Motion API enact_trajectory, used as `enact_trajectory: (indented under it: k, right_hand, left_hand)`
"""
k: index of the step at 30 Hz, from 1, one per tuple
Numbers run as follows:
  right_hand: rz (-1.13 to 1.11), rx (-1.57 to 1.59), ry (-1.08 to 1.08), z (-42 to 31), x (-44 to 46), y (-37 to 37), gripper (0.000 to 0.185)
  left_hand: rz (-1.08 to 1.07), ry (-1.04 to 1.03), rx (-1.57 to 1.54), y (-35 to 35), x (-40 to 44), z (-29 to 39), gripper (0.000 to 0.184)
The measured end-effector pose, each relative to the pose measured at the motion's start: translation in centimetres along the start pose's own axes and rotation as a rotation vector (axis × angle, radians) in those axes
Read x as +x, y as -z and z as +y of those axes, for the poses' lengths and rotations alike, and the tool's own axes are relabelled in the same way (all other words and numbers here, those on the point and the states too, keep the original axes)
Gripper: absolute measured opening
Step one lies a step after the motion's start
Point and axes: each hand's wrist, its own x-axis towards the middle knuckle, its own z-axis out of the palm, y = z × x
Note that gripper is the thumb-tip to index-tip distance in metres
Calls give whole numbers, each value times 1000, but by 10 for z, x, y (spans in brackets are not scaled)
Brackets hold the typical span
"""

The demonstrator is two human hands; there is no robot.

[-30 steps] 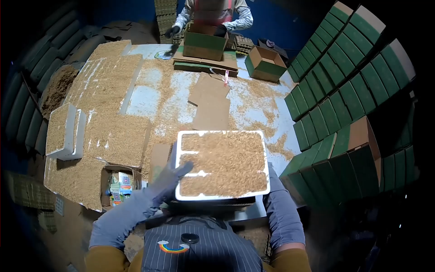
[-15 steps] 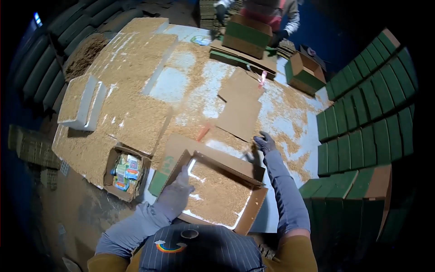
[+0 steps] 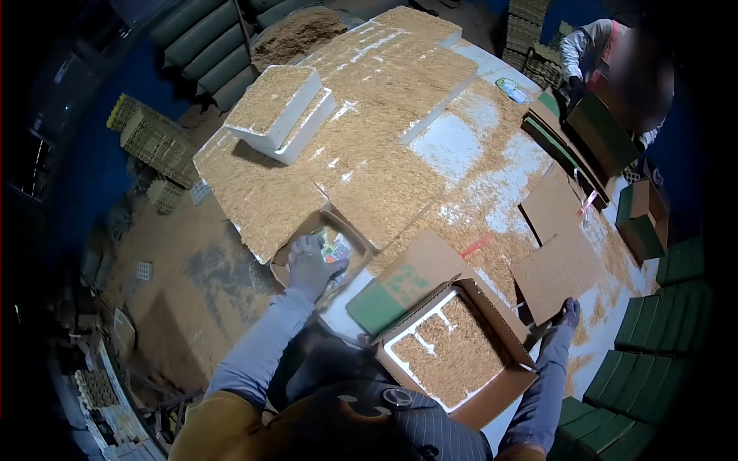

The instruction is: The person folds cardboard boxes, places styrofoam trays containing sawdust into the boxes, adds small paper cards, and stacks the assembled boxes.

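Note:
My left hand (image 3: pixel 311 269), in a grey glove, is over a small cardboard box (image 3: pixel 361 237) of colourful packets (image 3: pixel 336 247). Its fingers and thumb are apart above the packets, hiding part of them. My right hand (image 3: pixel 570 313), also gloved, is at the near edge of a flat cardboard sheet (image 3: pixel 555 275), its fingers closed on that edge. Between my arms stands an open cardboard carton (image 3: pixel 492 411), one flap spread to the left. Inside sits a white foam box (image 3: pixel 400 355) whose top is covered with sawdust-like material (image 3: pixel 453 349).
Sawdust-covered foam boxes (image 3: pixel 369 131) fill the table's left side, with two foam boxes (image 3: pixel 277 111) stacked on top. Another person (image 3: pixel 596 58) handles a green-brown carton (image 3: pixel 603 134) at the far right. Green cartons (image 3: pixel 642 384) line the right side.
The view has turned left. My left hand has left the open carton and reached into the box of packets. My right hand has moved onto the cardboard sheet's edge.

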Motion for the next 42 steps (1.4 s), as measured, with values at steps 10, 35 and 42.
enact_trajectory:
  k: [10, 35, 42]
  right_hand:
    - [245, -277, 528, -148, -253, 111, 35]
    - [-52, -361, 29, -135, -374, 27, 32]
    - [-350, 19, -499, -27, -339, -7, 67]
  left_hand:
    - [193, -293, -146, 14, 15, -9, 19]
    - [-912, -470, -855, 76, -6, 146, 44]
    - [-1131, -441, -560, -25, -45, 125, 94]
